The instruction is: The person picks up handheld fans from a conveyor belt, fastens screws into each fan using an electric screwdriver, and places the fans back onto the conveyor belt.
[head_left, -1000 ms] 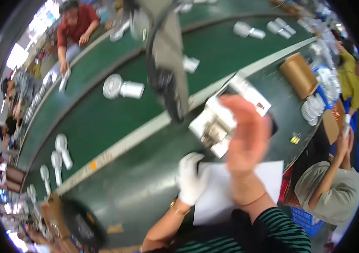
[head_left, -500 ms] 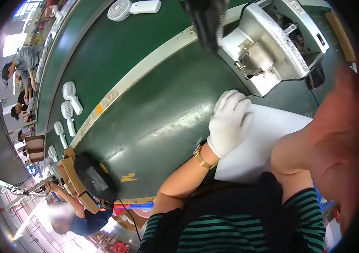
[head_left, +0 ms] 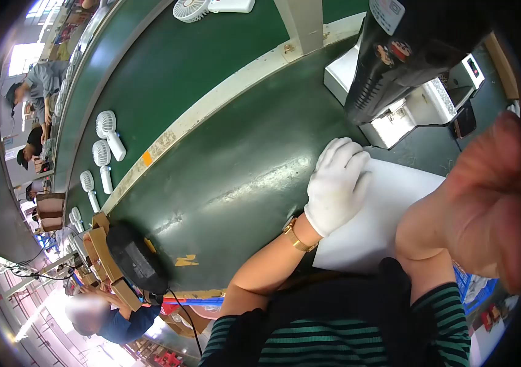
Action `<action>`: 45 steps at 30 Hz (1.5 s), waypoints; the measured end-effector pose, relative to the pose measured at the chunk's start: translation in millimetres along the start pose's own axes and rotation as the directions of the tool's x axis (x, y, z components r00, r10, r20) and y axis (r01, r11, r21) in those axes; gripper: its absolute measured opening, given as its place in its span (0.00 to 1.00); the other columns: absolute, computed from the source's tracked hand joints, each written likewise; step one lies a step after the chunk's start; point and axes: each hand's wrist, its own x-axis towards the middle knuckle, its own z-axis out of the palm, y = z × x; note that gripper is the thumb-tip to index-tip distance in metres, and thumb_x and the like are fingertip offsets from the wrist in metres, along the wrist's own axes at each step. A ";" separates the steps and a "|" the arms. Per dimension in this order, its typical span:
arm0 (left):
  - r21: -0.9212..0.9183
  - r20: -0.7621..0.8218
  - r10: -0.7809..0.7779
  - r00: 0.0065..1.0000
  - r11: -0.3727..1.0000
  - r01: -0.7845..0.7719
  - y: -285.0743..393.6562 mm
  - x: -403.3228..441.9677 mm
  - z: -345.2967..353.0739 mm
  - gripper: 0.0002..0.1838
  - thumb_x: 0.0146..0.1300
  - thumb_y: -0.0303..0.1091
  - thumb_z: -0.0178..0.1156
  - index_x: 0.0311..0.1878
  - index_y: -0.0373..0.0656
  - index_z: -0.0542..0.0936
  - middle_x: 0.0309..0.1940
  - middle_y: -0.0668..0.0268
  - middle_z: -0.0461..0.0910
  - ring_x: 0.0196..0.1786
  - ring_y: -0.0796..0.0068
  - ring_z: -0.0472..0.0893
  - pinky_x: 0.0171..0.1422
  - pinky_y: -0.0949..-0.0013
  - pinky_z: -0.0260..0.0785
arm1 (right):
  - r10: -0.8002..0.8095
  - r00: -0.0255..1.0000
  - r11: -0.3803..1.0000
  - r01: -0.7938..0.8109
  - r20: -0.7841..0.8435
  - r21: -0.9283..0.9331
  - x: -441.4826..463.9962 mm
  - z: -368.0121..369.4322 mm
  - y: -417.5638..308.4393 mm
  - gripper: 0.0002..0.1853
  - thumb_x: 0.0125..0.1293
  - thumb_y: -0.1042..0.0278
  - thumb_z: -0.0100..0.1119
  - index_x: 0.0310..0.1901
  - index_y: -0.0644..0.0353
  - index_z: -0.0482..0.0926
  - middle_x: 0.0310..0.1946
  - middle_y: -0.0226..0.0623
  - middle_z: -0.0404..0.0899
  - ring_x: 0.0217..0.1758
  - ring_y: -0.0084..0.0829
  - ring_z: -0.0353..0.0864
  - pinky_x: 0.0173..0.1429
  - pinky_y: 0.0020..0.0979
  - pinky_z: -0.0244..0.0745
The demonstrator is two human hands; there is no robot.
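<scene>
My left hand [head_left: 337, 186], in a white glove, lies palm down by the left edge of a white sheet [head_left: 383, 211] on the green table. Its fingers are loosely bent and nothing shows in them. Bare and raised close to the camera at the right, my right hand [head_left: 468, 205] runs into the dark rim of the view, so its fingertips and anything they touch are hidden. A black tapered tool [head_left: 389, 73] with ridges and a white label hangs in front of a metal-cased machine [head_left: 435, 101], covering much of it.
White handheld fans [head_left: 106, 125] lie along the green conveyor [head_left: 169, 79] beyond a pale rail [head_left: 199, 113]. A black case [head_left: 135, 257] lies by cardboard boxes [head_left: 98, 244] on the left. Near the machine is a dark phone-like object [head_left: 465, 122]. Co-workers [head_left: 120, 321] sit at left.
The black tool appears farther right and larger, now covering the machine's front. My right hand has shifted lower and looks narrower. The left hand stays on the sheet's edge; the view shifts slightly.
</scene>
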 end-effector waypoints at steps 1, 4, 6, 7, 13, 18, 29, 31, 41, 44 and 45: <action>-0.005 0.004 0.008 1.000 1.000 -0.008 0.9 0.1 0.1 0.16 0.44 0.27 0.64 0.40 0.41 0.78 0.43 0.60 0.76 0.53 0.56 0.75 0.58 0.59 0.69 | 0.000 1.000 1.000 0.000 0.000 0.000 0.8 -0.6 -1.0 0.27 0.57 0.63 0.67 0.55 0.66 0.70 0.50 0.41 0.71 0.50 0.29 0.71 0.52 0.21 0.70; -0.021 0.016 0.028 0.999 0.999 -0.028 2.4 3.0 -3.7 0.13 0.47 0.26 0.62 0.39 0.39 0.76 0.42 0.60 0.75 0.54 0.55 0.73 0.60 0.58 0.66 | 0.008 1.000 1.000 -0.008 0.004 -0.006 4.0 -0.7 -4.4 0.26 0.58 0.63 0.67 0.55 0.65 0.71 0.50 0.41 0.71 0.50 0.28 0.70 0.51 0.19 0.70; -0.014 0.027 -0.002 1.000 1.000 0.002 5.2 0.7 -5.0 0.13 0.47 0.26 0.62 0.39 0.39 0.76 0.42 0.60 0.75 0.54 0.55 0.73 0.60 0.58 0.66 | 0.002 1.000 1.000 -0.002 0.008 -0.005 6.2 0.2 -5.1 0.26 0.58 0.63 0.67 0.55 0.65 0.71 0.50 0.41 0.71 0.49 0.27 0.70 0.51 0.18 0.70; -0.008 0.030 -0.012 0.999 1.000 0.012 5.1 1.7 -3.9 0.13 0.47 0.26 0.62 0.39 0.39 0.76 0.42 0.60 0.75 0.54 0.55 0.73 0.60 0.58 0.66 | 0.002 1.000 1.000 -0.002 0.012 -0.003 6.7 -0.2 -6.6 0.26 0.58 0.63 0.67 0.55 0.65 0.71 0.50 0.40 0.71 0.49 0.27 0.70 0.51 0.18 0.70; -0.005 0.031 -0.012 0.999 1.000 0.012 7.6 -1.2 -9.5 0.14 0.47 0.26 0.62 0.40 0.40 0.77 0.43 0.60 0.75 0.54 0.56 0.74 0.61 0.59 0.66 | -0.022 1.000 1.000 0.022 0.021 -0.005 11.4 0.1 -10.8 0.25 0.59 0.63 0.66 0.54 0.65 0.71 0.50 0.40 0.71 0.48 0.25 0.70 0.50 0.15 0.70; -0.049 0.028 -0.006 1.000 0.999 0.007 20.6 4.4 -20.4 0.15 0.47 0.26 0.63 0.41 0.39 0.77 0.44 0.59 0.75 0.54 0.55 0.74 0.60 0.58 0.66 | -0.080 0.996 0.997 0.080 0.044 -0.002 26.1 4.4 -23.6 0.24 0.59 0.62 0.66 0.54 0.65 0.72 0.50 0.39 0.71 0.48 0.23 0.69 0.48 0.12 0.71; -0.053 0.030 0.035 0.999 0.998 -0.034 40.0 -7.2 -35.7 0.16 0.47 0.24 0.64 0.42 0.39 0.77 0.44 0.58 0.75 0.54 0.54 0.74 0.60 0.58 0.67 | 0.148 0.967 0.978 -0.174 0.208 0.113 46.0 8.0 -85.2 0.29 0.50 0.73 0.72 0.53 0.68 0.69 0.52 0.36 0.65 0.42 0.19 0.67 0.43 0.10 0.72; -0.046 0.044 0.017 0.999 0.999 -0.015 51.9 -0.4 -27.5 0.16 0.47 0.24 0.64 0.42 0.39 0.77 0.44 0.58 0.75 0.54 0.54 0.74 0.59 0.59 0.67 | 0.147 0.971 0.963 -0.183 0.188 0.197 52.9 -3.9 -88.7 0.33 0.45 0.77 0.75 0.54 0.69 0.69 0.54 0.35 0.62 0.41 0.19 0.66 0.42 0.11 0.74; -0.058 0.057 0.040 0.998 0.998 -0.037 50.2 -4.5 -26.8 0.18 0.46 0.25 0.65 0.44 0.39 0.76 0.45 0.58 0.75 0.54 0.52 0.74 0.60 0.57 0.67 | -0.046 0.999 0.930 0.036 0.019 0.365 44.7 14.9 -69.7 0.32 0.48 0.75 0.74 0.55 0.66 0.70 0.56 0.38 0.63 0.43 0.17 0.66 0.37 0.11 0.73; -0.075 0.049 0.043 0.998 0.996 -0.040 40.8 -7.0 -39.6 0.18 0.46 0.25 0.65 0.44 0.39 0.77 0.45 0.58 0.75 0.54 0.53 0.74 0.60 0.57 0.67 | 0.048 0.997 0.977 -0.036 -0.056 0.209 34.4 40.9 -74.2 0.25 0.54 0.75 0.70 0.53 0.64 0.71 0.48 0.35 0.66 0.38 0.15 0.65 0.37 0.13 0.71; -0.083 0.052 0.036 0.998 0.996 -0.031 35.3 -11.1 -42.2 0.17 0.47 0.25 0.65 0.43 0.40 0.77 0.45 0.58 0.75 0.54 0.53 0.74 0.60 0.57 0.67 | 0.094 0.995 0.958 -0.079 -0.042 0.276 24.8 33.6 -72.1 0.22 0.56 0.75 0.67 0.52 0.64 0.71 0.45 0.34 0.67 0.35 0.15 0.65 0.38 0.14 0.70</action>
